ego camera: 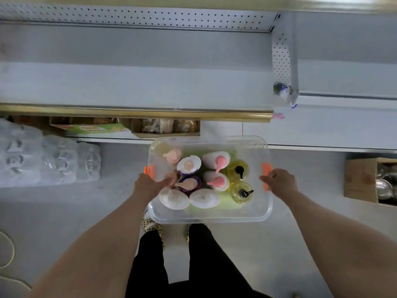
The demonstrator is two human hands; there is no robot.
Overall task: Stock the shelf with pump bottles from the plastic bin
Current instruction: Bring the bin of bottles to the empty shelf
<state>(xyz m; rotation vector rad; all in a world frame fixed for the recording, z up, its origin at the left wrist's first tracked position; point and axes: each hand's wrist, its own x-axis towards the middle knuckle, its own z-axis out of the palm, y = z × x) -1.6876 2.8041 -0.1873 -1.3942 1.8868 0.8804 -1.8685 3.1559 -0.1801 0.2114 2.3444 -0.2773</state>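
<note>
left hand (150,183) fingers curl over the plastic bin (247,214) rim; right hand (279,182) fingers grip its orange handle (266,168); pump bottles (217,181) stand inside.

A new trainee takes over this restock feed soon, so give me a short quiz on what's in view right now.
1. True or false: the left hand and the right hand both hold the plastic bin by its sides.
2. How many yellow bottles with black pumps stand in the bin? A) one B) two C) four
3. Fill in: the bin's handles are ___ in colour.
Key: 1 true; 2 B; 3 orange.
</note>
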